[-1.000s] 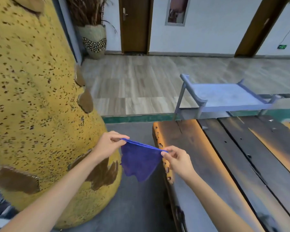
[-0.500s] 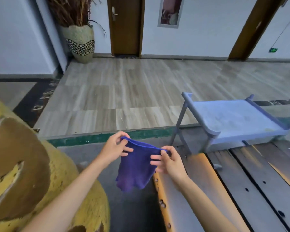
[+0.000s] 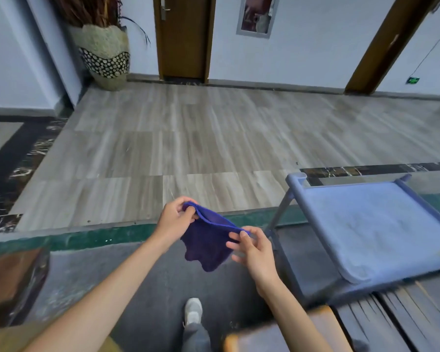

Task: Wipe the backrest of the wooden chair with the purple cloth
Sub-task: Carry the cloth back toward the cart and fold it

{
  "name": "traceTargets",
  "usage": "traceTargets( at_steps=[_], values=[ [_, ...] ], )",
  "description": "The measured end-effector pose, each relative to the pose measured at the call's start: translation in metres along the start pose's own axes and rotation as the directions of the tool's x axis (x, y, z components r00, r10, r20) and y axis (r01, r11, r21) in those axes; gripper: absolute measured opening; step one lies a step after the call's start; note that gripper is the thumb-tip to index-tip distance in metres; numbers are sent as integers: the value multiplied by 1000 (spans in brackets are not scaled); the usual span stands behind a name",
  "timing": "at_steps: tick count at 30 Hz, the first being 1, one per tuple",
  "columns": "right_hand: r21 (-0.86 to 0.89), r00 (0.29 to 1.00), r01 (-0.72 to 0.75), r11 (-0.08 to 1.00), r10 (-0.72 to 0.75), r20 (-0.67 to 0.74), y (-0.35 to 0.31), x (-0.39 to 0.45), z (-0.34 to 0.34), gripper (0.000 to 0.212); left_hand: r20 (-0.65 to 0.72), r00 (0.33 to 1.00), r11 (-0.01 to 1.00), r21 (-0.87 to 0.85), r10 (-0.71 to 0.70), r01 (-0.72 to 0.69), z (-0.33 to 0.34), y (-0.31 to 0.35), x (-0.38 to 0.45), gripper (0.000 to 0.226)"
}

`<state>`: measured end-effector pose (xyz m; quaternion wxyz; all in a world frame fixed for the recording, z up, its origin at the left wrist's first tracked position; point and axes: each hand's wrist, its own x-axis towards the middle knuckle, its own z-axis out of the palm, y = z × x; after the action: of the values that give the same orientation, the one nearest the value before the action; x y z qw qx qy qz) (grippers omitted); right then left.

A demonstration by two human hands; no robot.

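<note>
We have the purple cloth (image 3: 206, 243) up in front of us, stretched between both hands over the grey floor mat (image 3: 142, 280). Our left hand (image 3: 174, 221) pinches the far upper corner with thumb and curled fingers, and our right hand (image 3: 254, 250) pinches the near upper corner between thumb and forefinger, its other fingers spread loosely below. The top hem runs taut between the two pinches while the rest hangs down in a limp, ragged fold, touching nothing.

From the way it drapes, we judge the cloth to be light, soft and floppy, something like microfibre, with no stiffness of its own. It should not slip from a pinch, but held by the corners it would only flap against a chair. For wiping, we would gather it into a pad under one palm so the fingers can press it flat.

We cannot pick out a wooden chair with any certainty: the blue seat (image 3: 371, 224) with its metal frame stands just to our right, and dark wooden slats (image 3: 417, 313) show at the lower right, blurred, possibly a bench. One shoe (image 3: 193, 311) is visible below the cloth.
</note>
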<state>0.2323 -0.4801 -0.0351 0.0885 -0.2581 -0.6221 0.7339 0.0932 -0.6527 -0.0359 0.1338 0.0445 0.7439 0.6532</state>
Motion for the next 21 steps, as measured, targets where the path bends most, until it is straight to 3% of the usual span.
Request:
traceTargets(
  at_steps=[12, 17, 21],
  values=[
    [-16, 995, -85, 996, 84, -49, -32, 257, 23, 9, 151, 987, 983, 180, -60, 32, 11, 5, 241, 42],
    [-41, 995, -29, 999, 25, -99, -69, 315, 21, 6, 227, 970, 960, 240, 88, -144, 29, 43, 308, 29],
    [-70, 976, 73, 995, -86, -198, -109, 346, 3, 7, 345, 911, 921, 228, 226, -315, 63, 89, 364, 21]
  ],
)
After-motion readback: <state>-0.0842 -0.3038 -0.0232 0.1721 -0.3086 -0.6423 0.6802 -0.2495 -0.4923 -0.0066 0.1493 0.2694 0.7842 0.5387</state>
